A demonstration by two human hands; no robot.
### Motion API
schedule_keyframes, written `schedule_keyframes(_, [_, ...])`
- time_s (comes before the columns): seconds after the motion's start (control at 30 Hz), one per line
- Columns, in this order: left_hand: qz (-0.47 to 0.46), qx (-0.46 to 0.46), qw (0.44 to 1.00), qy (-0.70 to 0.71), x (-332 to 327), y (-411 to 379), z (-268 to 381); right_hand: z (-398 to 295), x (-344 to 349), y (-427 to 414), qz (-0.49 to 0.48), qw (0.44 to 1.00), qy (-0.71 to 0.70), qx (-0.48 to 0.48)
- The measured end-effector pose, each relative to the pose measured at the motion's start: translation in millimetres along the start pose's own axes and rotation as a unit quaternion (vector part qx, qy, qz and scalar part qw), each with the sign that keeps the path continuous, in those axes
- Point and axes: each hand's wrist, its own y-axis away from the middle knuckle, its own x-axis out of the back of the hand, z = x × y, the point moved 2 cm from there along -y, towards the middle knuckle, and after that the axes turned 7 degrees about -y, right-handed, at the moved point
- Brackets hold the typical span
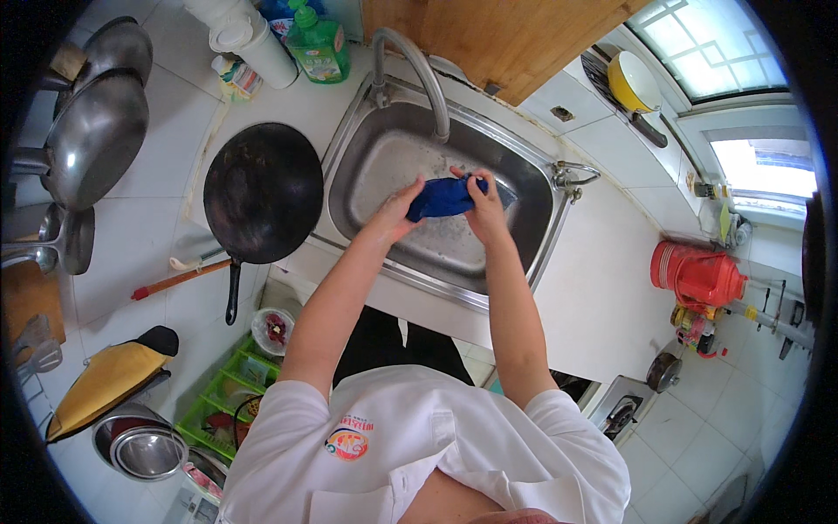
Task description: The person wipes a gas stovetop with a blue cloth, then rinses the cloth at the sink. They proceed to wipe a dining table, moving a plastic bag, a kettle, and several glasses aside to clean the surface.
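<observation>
A dark blue cloth (pixel 442 198) is stretched between my two hands, bunched into a short band above the stainless steel sink (pixel 373 164). My left hand (pixel 398 213) grips its left end, with the thumb on top. At the other end my right hand (pixel 486 202) holds it, fingers curled over the edge. The curved faucet spout (pixel 432 85) hangs over the basin just beyond the cloth; no water stream shows from it. Spots and wet marks lie on the basin floor. What lies beneath the cloth is hidden.
A black wok (pixel 263 193) lies left of the sink, its handle overhanging the counter edge. Behind stand a green pump bottle (pixel 319 49) and a white container (pixel 272 59). Right are a tap valve (pixel 575 175), a red thermos (pixel 697 274) and a gas stove (pixel 619 409).
</observation>
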Motion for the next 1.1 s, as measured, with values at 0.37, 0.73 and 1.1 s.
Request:
schedule_keyframes(0.37, [-0.040,0.034,0.995,0.082,-34.4,-25.3,-22.3,43.0,-39.1,-8.1,0.140,0.835,0.470,0.249])
schedule_keyframes(0.73, [-0.015,0.086,0.993,-0.077,-6.5,-44.8,-29.9,35.7,-37.6,-11.9,0.127,0.826,0.518,0.182])
schedule_keyframes(1.1, [0.156,-0.445,0.867,-0.160,3.1,-111.4,109.4,53.3,-54.7,-48.1,0.083,0.996,0.028,0.020])
